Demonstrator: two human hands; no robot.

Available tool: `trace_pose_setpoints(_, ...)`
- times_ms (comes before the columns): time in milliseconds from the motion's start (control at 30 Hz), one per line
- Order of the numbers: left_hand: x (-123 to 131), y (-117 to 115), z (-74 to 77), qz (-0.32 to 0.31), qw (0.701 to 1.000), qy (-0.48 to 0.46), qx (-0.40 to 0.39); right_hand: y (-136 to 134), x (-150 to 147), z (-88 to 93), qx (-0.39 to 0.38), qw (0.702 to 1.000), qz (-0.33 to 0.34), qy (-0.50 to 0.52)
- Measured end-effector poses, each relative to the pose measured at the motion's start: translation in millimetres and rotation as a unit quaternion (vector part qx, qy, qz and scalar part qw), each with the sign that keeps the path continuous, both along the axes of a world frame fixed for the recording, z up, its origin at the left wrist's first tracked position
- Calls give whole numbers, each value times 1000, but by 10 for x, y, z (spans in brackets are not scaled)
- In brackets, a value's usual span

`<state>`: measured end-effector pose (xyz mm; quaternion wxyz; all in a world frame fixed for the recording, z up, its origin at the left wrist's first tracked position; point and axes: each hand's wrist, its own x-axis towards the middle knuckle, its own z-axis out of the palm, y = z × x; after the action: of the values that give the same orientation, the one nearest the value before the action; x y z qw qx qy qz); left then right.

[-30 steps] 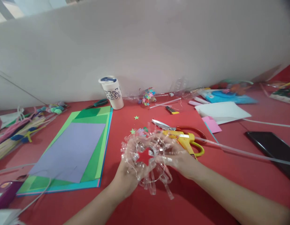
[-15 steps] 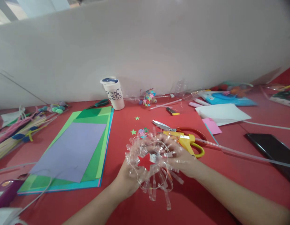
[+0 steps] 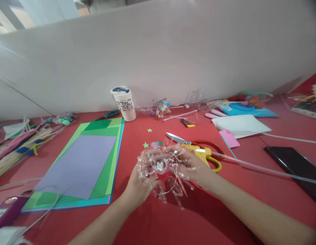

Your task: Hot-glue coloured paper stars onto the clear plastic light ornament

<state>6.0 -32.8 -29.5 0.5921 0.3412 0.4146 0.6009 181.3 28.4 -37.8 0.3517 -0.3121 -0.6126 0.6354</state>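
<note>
Both hands hold a clear plastic fringed piece between them, low above the red table. Curled strips stick out around it, and a thin fairy-light wire loops over them. At its centre is a small white block, with a red patch just below. My left hand grips its left side, and my right hand has its fingers curled on the right side. Strips partly cover the fingertips. Just beyond my right hand lie a yellow glue gun and open scissors. A slim orange-brown stick shows beneath the strips.
Coloured paper sheets are stacked at left. A white cup and a ball of coloured stars stand near the wall. A cutter lies behind the scissors. A black phone and white paper are at right.
The fringed piece has tilted and dropped from facing me, so its red star is now mostly out of sight and the white block shows. Both hands stay on it.
</note>
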Motion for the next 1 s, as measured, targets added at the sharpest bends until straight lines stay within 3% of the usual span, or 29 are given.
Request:
trace_pose_setpoints(167,-76,43,17,-91,989,106,43,29,66,184,-67,995,-70,-30)
trace_pose_setpoints(300,-132,1,27,-169,968,182,48,-72,105,290,-128,990,-31,-53)
trace_pose_setpoints(567,-327,-63,4,-172,918,347,90,-283,-16,209,-107,990,-29,-92)
trace_pose_setpoints(733,-465,-50,-38,-253,913,320,25,-312,-43,164,-90,987,-43,-128)
trace_pose_setpoints(833,-533,-14,-104,-264,921,285,-30,-313,0,164,-66,984,-58,-154)
trace_pose_setpoints(1000,-561,17,-133,-259,929,258,-58,-293,115,151,-17,974,-115,-194)
